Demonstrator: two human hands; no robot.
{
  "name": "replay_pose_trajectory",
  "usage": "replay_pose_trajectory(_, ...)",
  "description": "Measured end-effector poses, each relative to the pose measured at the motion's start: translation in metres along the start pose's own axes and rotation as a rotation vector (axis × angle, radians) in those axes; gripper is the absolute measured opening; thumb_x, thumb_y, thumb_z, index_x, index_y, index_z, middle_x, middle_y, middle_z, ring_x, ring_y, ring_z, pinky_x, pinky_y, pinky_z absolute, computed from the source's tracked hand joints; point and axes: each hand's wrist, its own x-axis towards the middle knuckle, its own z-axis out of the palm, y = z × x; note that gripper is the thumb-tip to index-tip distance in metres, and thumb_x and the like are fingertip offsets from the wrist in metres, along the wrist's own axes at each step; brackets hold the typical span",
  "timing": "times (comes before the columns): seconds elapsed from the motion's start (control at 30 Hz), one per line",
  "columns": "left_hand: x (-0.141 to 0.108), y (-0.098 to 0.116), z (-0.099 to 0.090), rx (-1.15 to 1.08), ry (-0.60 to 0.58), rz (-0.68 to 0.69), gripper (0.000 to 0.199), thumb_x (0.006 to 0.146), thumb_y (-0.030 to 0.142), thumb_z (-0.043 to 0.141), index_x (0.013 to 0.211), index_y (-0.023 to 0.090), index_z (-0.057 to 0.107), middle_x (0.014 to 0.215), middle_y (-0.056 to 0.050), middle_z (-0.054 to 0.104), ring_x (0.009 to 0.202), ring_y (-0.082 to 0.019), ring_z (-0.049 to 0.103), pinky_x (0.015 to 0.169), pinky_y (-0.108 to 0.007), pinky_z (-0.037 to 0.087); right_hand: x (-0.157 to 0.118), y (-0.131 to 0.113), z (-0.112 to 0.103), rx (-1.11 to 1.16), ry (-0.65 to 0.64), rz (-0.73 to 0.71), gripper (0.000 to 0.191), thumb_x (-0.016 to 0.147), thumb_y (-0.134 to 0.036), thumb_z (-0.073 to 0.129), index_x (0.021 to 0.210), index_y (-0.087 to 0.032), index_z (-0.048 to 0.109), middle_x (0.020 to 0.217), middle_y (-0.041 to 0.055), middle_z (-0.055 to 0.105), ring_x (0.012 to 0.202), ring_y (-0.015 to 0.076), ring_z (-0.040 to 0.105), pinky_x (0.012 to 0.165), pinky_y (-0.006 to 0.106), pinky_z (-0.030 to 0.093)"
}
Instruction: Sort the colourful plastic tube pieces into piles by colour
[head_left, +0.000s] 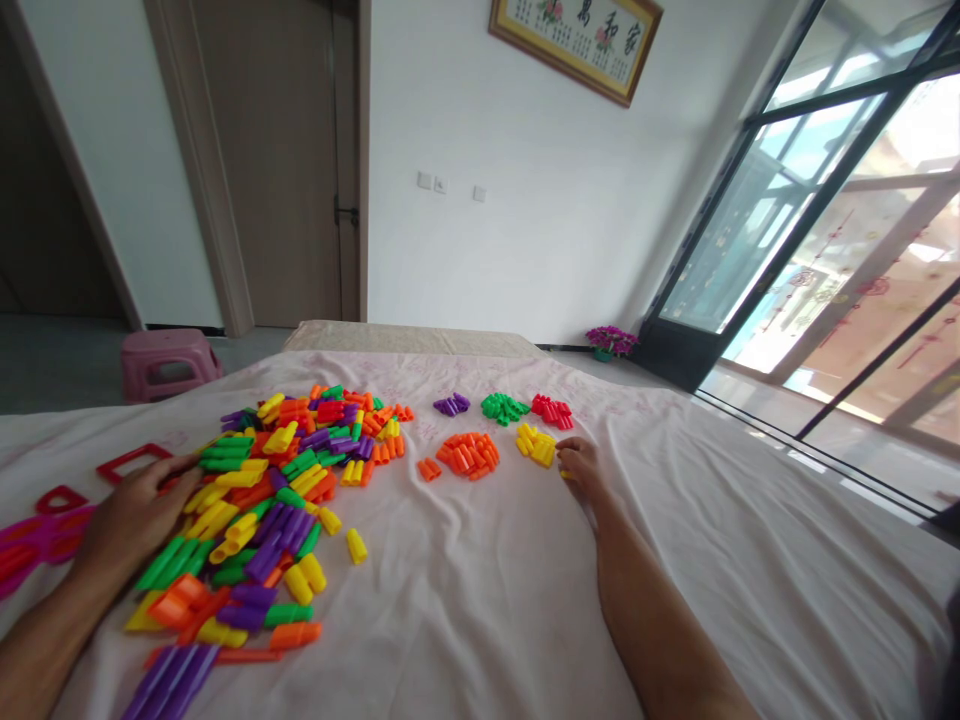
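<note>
A mixed pile of plastic building pieces [277,450] in yellow, green, orange, purple and red spreads over the left part of the cloth. My left hand [139,505] reaches against the pile's left edge, its fingers stretched out over the pieces. A bit of red shows between those fingers; whether they grip it is unclear. Further right, my right hand [583,472] is closed on a yellow piece [565,474], mostly hidden under the fingers. Just left of it lies a yellow group [535,445]. Nearby are separate orange [469,455], purple [451,404], green [504,407] and red groups [552,411].
A pale wrinkled cloth [465,580] covers the surface. Red frame shapes [120,465] and a pink plastic item [52,540] lie at the left. Behind stand a pink stool [169,365], a door [277,170], purple flowers [611,340] and glass doors at the right.
</note>
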Motion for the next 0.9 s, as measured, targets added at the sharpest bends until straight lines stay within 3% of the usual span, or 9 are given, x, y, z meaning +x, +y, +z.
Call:
replay_pose_trajectory(0.17, -0.001, 0.001, -0.001, 0.003, -0.01, -0.011, 0.063, 0.09, 0.064, 0.034, 0.128, 0.022, 0.063, 0.122, -0.012, 0.068, 0.105, -0.032, 0.066, 0.078, -0.036, 0.048, 0.0, -0.001, -0.023, 0.091, -0.15, 0.077, 0.022, 0.063, -0.022, 0.059, 0.081, -0.016, 0.07, 0.067, 0.0031, 0.064, 0.05, 0.0109, 0.05, 0.047, 0.022, 0.036)
replay_pose_trajectory(0.33, 0.0, -0.003, 0.0, 0.003, 0.008, 0.014, 0.064, 0.089, 0.063, 0.034, 0.128, 0.021, 0.064, 0.123, -0.012, 0.068, 0.105, -0.031, 0.066, 0.079, -0.035, 0.05, -0.001, 0.003, -0.04, 0.093, -0.542, -0.064, 0.033, 0.056, -0.025, 0.073, 0.088, -0.016, 0.072, 0.08, 0.0021, 0.068, 0.065, 0.0119, 0.054, 0.058, 0.022, 0.041)
replay_pose_trajectory(0.4, 0.001, -0.005, 0.001, 0.009, 0.013, 0.024, 0.064, 0.089, 0.062, 0.035, 0.128, 0.02, 0.064, 0.122, -0.012, 0.069, 0.104, -0.031, 0.066, 0.078, -0.035, 0.05, 0.003, 0.008, -0.039, 0.043, -0.58, -0.136, 0.033, 0.053, -0.022, 0.073, 0.085, -0.016, 0.073, 0.08, 0.0012, 0.068, 0.07, 0.0128, 0.056, 0.062, 0.023, 0.043)
replay_pose_trajectory(0.53, 0.002, -0.006, 0.002, 0.007, 0.014, 0.02, 0.065, 0.088, 0.063, 0.035, 0.127, 0.019, 0.065, 0.12, -0.013, 0.07, 0.1, -0.031, 0.067, 0.078, -0.036, 0.051, 0.014, 0.017, -0.028, 0.044, -0.464, -0.166, 0.032, 0.056, -0.024, 0.069, 0.086, -0.016, 0.075, 0.073, 0.0, 0.066, 0.063, 0.0126, 0.054, 0.059, 0.024, 0.043)
replay_pose_trajectory(0.7, 0.001, -0.005, 0.001, 0.013, -0.001, 0.001, 0.067, 0.089, 0.064, 0.033, 0.128, 0.02, 0.063, 0.123, -0.013, 0.069, 0.1, -0.031, 0.067, 0.079, -0.035, 0.05, 0.027, 0.021, -0.006, 0.192, 0.032, -0.24, 0.029, 0.062, -0.032, 0.067, 0.087, -0.016, 0.071, 0.083, 0.0063, 0.071, 0.075, 0.0202, 0.064, 0.071, 0.034, 0.053)
replay_pose_trajectory(0.9, 0.001, -0.003, 0.0, 0.028, 0.005, 0.001, 0.066, 0.089, 0.063, 0.034, 0.129, 0.019, 0.064, 0.123, -0.014, 0.068, 0.102, -0.032, 0.066, 0.08, -0.036, 0.051, 0.029, 0.023, 0.012, 0.201, 0.136, -0.282, 0.035, 0.069, -0.034, 0.064, 0.099, -0.018, 0.069, 0.101, 0.0089, 0.074, 0.094, 0.0246, 0.068, 0.09, 0.041, 0.054)
